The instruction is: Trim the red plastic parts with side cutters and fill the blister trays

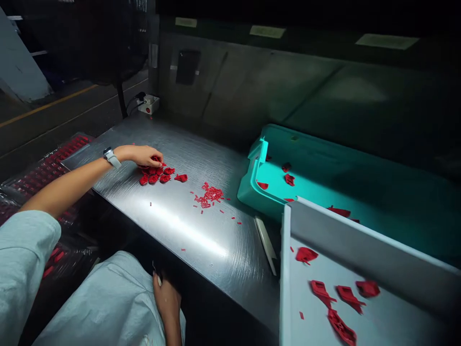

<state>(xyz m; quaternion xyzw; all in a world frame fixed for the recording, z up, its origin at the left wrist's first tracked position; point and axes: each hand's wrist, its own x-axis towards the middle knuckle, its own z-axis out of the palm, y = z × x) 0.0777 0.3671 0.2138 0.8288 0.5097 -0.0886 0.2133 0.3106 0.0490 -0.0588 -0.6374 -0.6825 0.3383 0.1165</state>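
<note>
My left hand (144, 155), a watch on its wrist, reaches over a heap of red moulded parts (153, 179) on the metal table. Its fingers are closed round a red part (156, 159) at the top of the heap. One more red part (181, 178) lies just right of the heap. Low near my lap, below the table edge, my right hand (167, 299) is closed on a small slim tool (159, 278). The tool has a thin pointed tip; its exact kind is hard to make out in the shadow.
Small red scraps (211, 194) lie scattered on the metal table (162, 211). At right stand a teal bin (264, 204) and a white high-walled chute (324, 230), both with red parts inside. Filled trays (46, 168) sit beyond the table's left edge. A power socket (149, 104) is at the back.
</note>
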